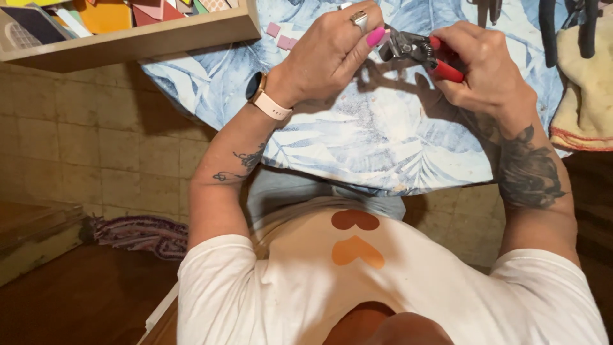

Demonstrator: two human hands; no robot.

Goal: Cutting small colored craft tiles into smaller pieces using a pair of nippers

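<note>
A tiled floor of pale square slabs runs under a round surface (357, 153) covered with a cloth printed in blue and white leaves; at the upper left a wooden tray (147, 35) holds flat coloured pieces, orange, pink and dark, lying in a loose heap; a few small pink tiles (282, 38) lie on the cloth just beside the tray's corner; at the right edge a yellowish towel (584, 83) with a red hem hangs over the surface, with dark tool handles above it; a purple woven rug (137, 233) lies on the floor at the lower left.

The person sits close to the surface in a white shirt with two orange hearts; the right hand (485, 64) is clenched around the red handles of a pair of nippers (421, 52), whose dark metal head points toward the other hand; the left hand (332, 48), with a ring, a pink-painted nail and a pale-strapped watch (265, 96) at the wrist, pinches thumb and fingers together right at the nippers' head; whatever small piece sits between them is too hidden to make out; both hands hover just above the cloth near the far side of the surface, close together.
</note>
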